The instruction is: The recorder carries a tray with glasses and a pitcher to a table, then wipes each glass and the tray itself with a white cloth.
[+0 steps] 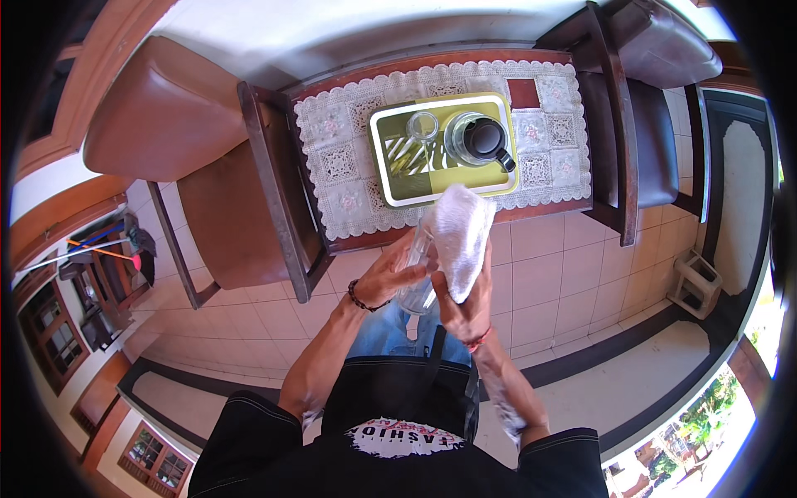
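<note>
My left hand [393, 269] is wrapped around a clear drinking glass [416, 294], tilted in front of my body. In my right hand [464, 311] is a white cloth [462, 239], pinched under the thumb and held close against the glass's right side. Part of the glass is hidden behind my fingers and the cloth. Just beyond my hands, a green tray [443, 190] with a white band rests on the table. It bears a glass pitcher [457, 140] with a black lid and handle, and an upright clear glass [423, 126].
A lace tablecloth [339, 162] covers most of the wooden table [522, 215]. Brown cushioned armchairs stand at its left [240, 211] and right [644, 137]. A plastic stool [696, 283] sits at the far right on the tiled floor [542, 274]. Brooms [103, 246] lean at the left.
</note>
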Motion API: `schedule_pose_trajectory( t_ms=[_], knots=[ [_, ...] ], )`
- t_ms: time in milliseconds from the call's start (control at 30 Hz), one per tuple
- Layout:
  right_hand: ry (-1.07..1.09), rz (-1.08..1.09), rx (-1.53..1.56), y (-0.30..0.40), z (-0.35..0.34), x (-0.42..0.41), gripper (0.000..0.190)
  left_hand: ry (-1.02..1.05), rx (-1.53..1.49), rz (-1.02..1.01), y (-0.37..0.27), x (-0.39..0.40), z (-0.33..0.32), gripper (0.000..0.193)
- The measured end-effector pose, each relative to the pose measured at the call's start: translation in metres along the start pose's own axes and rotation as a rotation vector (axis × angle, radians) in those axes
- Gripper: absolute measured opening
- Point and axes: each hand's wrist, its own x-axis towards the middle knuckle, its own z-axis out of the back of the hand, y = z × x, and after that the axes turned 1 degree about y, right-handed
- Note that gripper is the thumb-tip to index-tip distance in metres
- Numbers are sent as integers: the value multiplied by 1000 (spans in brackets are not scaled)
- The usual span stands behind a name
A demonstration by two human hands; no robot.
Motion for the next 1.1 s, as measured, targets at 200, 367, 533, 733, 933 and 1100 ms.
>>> schedule_pose_trajectory(
  t_ms=[200, 367, 533, 733, 933, 1100],
  knots=[
    [282, 52, -154, -4, -37, -59, 39, -284, -231, -189, -2, 9, -2, 60],
    [-5, -314, 337, -13, -22, -17, 32, -315, -110, -83, 30, -2, -17, 72],
    [31, -458, 363, -14, -24, -16, 29, -397, -219, -210, 42, 0, -17, 70],
    [-139, -552, 606, -3, -59, -80, 47, -498, -164, -323, 37, -3, 6, 63],
    [-419, -929, 1576, -27, -52, -32, 50, -550, 104, -490, 39, -3, -24, 98],
    [46, -1144, 1461, -19, -25, -64, 50, -514, 341, -578, 13, 8, 10, 102]
  ],
)
